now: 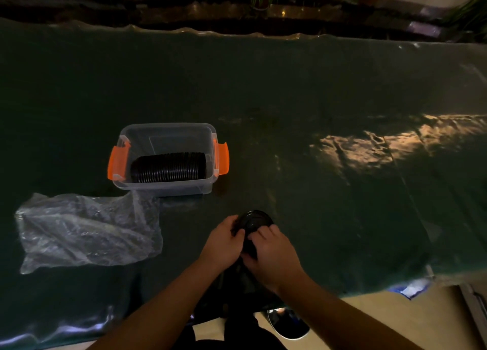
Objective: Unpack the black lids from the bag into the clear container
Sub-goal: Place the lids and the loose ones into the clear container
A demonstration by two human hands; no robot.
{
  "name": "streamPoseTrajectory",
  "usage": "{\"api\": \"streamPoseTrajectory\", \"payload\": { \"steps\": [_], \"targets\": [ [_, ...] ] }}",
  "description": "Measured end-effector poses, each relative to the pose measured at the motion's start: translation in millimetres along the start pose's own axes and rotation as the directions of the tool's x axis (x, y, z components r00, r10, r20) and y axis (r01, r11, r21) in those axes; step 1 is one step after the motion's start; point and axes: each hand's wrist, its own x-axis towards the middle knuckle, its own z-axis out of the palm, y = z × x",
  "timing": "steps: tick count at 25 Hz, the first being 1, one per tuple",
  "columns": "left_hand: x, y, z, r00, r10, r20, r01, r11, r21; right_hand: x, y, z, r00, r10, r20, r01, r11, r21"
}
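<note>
A stack of black round lids (255, 222) lies on its side near the table's front edge. My left hand (224, 240) grips its left side and my right hand (271, 252) grips its right side; whether a bag still wraps this stack is too dark to tell. A clear container (163, 186) with orange latches stands to the upper left and holds a long row of black lids (168, 168) lying on edge. An empty crumpled clear plastic bag (87, 231) lies flat left of my hands, touching the container's front.
The dark green covered table (316, 99) stretches far back and to the right, with a bright light patch (382, 144) on it. The front edge drops to a tan floor (382, 323) at lower right. Plants and a dark ledge (237, 12) lie beyond the far edge.
</note>
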Motion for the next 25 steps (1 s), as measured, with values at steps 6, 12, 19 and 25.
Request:
{"api": "streamPoseTrajectory", "payload": {
  "steps": [6,12,19,25],
  "targets": [
    [10,4,10,0.984,-0.176,0.009,0.175,0.973,-0.152,5,-11,13,0.998,0.065,-0.020,-0.067,0.990,-0.123],
    [10,15,-1,0.955,-0.295,0.041,0.286,0.869,-0.404,9,-9,5,0.971,0.001,-0.238,-0.018,0.997,-0.070],
    [-21,36,-61,0.965,0.139,-0.224,-0.161,0.984,-0.081,26,-23,-47,0.884,0.428,-0.188,-0.173,0.673,0.719],
    [-26,17,-141,0.791,0.419,-0.447,-0.331,0.906,0.263,72,-56,-111,0.877,0.480,-0.014,-0.144,0.290,0.946]
  ]
}}
